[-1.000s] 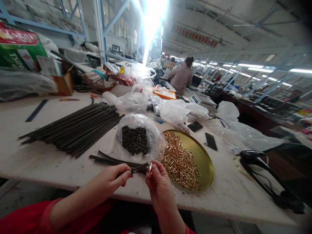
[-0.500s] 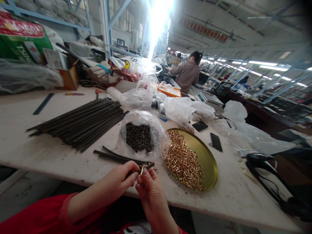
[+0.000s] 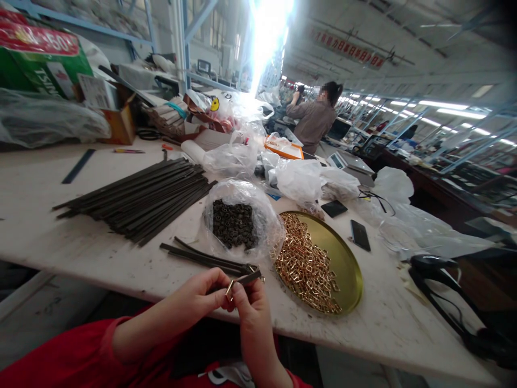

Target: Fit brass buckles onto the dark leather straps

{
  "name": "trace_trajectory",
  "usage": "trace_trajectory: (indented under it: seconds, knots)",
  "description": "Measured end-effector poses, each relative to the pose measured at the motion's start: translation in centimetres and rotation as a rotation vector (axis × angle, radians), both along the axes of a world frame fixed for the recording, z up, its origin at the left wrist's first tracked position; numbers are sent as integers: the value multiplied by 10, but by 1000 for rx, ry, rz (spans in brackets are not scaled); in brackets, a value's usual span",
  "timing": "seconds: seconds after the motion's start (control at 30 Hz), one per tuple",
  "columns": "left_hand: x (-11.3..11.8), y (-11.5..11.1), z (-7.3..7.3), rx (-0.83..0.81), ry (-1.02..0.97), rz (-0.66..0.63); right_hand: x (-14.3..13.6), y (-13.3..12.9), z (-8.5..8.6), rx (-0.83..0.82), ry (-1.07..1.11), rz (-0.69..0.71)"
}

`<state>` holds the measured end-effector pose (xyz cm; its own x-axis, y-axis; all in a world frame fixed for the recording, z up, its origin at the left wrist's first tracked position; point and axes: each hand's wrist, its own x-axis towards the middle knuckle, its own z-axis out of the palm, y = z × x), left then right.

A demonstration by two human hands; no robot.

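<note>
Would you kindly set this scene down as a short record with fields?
Left hand: pinching a dark strip
Right hand: gripping the same strip, its end sticking out
Gold buckle: between the hands; whether threaded onto the strip is unclear
Plastic bag: open, with small dark pieces inside
Round tray: right of the bag, bearing many gold links
Strip pile: on the table, left of the bag

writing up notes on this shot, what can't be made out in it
Head view: whether the dark strap runs through the gold buckle, hidden by left hand and right hand.
Head view: bottom of plastic bag, covered by dark pieces.
Head view: left end of green package, cut by left edge.
Head view: wording on red banner, blurred.
</note>
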<state>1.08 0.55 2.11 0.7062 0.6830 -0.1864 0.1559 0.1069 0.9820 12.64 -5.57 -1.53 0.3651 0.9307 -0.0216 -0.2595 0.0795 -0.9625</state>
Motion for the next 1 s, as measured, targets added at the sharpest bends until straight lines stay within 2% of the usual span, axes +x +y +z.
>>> trace_trajectory:
  seconds: [0.13, 0.23, 0.3, 0.37, 0.43, 0.5, 0.6, 0.7, 0.87, 0.93, 1.0]
  knots:
    - [0, -2, -1, -83, -6, 36, -2, -4, 5, -24, 17, 47]
    - [-2, -3, -5, -37, 20, 30, -1, -4, 1, -9, -52, 28]
    - [-2, -4, -7, 21, 71, 29, 0, -4, -5, 25, -167, 5]
    - [-3, -4, -9, 72, 128, 41, 4, -5, -11, 88, -367, -75]
    - [-2, -5, -8, 90, 145, 56, 8, -9, -15, 197, -605, -187]
    - [-2, -7, -8, 59, 125, 51, 13, -14, -13, 328, -783, -241]
    - [-3, -8, -7, -26, 111, 37, 21, -21, -2, 414, -848, -86]
    - [-5, -7, -7, -55, 113, 51, 29, -22, 9, 350, -697, 107]
    - [-5, -5, -6, -18, 159, 40, 37, -9, 11, 113, -62, 391]
    - [-3, -5, -6, -18, 205, 35, 39, -6, 10, 33, 114, 461]
    - [-1, -6, -6, -10, 256, 41, 41, -4, 10, -25, 179, 498]
